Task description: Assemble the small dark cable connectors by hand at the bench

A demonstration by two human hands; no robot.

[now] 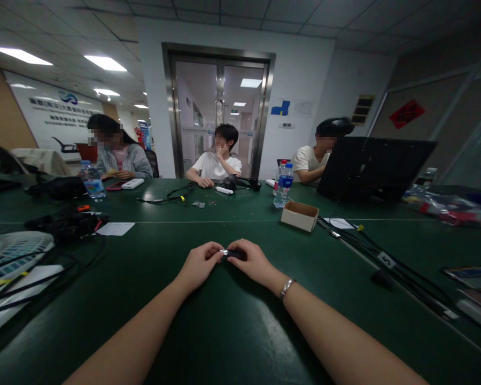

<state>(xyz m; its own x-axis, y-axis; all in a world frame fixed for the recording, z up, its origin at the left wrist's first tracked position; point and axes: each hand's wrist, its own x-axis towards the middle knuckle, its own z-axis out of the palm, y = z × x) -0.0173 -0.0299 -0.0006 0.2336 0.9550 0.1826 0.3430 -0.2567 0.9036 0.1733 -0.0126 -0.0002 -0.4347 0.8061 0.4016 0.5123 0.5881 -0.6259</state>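
A small dark object with a shiny silver end is held between my two hands, just above the green table. My left hand pinches its silver end with thumb and fingertips. The fingers of my right hand are wrapped round the dark part and hide much of it. What the object is cannot be made out. A silver bracelet sits on my right wrist.
An open cardboard box and water bottles stand beyond my right hand. Black cables run along the right, near a monitor. A white fan is at left. Three people sit across the table.
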